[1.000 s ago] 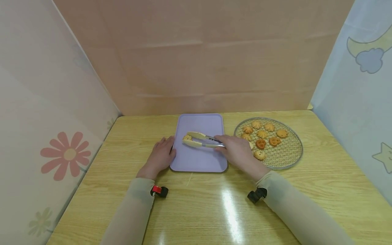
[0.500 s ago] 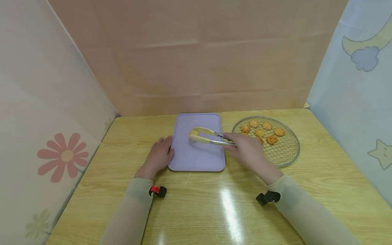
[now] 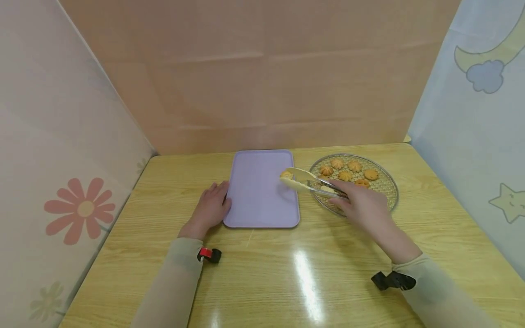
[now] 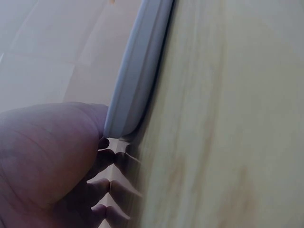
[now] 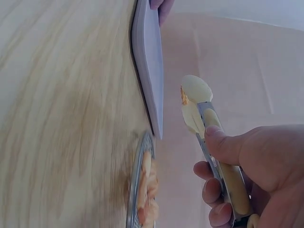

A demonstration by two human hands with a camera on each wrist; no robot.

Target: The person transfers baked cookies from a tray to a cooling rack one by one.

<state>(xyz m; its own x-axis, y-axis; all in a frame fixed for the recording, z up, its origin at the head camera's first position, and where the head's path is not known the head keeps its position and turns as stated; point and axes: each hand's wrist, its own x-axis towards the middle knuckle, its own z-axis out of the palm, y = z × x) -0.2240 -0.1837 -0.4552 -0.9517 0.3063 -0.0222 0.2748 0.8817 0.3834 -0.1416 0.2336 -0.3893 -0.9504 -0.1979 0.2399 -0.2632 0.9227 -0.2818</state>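
My right hand [image 3: 365, 202] grips a pair of metal tongs [image 3: 301, 173] with cream-coloured tips. Pinched between the tips is a small golden cookie [image 3: 286, 175], held above the right edge of a lilac rectangular tray [image 3: 258, 196]. The right wrist view shows the thumb on one arm of the tongs [image 5: 232, 185] and curled fingers on the other. At the tray's left edge rests my left hand [image 3: 208, 209]; in the left wrist view its thumb touches the rim, while the fingertips reach down to the tabletop. No cookie shows on the tray.
Right of the tray lies a round mesh tray [image 3: 388, 196] with a metal rim, carrying several cookies [image 3: 345, 176], some partly hidden by my right hand and the tongs. Both trays stand on a wooden table [image 3: 254, 273], with an orange-brown wall [image 3: 254, 91] behind.
My right hand has moved rightward with the tongs and cookie, from over the lilac tray's middle to its right edge. My left hand stays at the tray's left edge.
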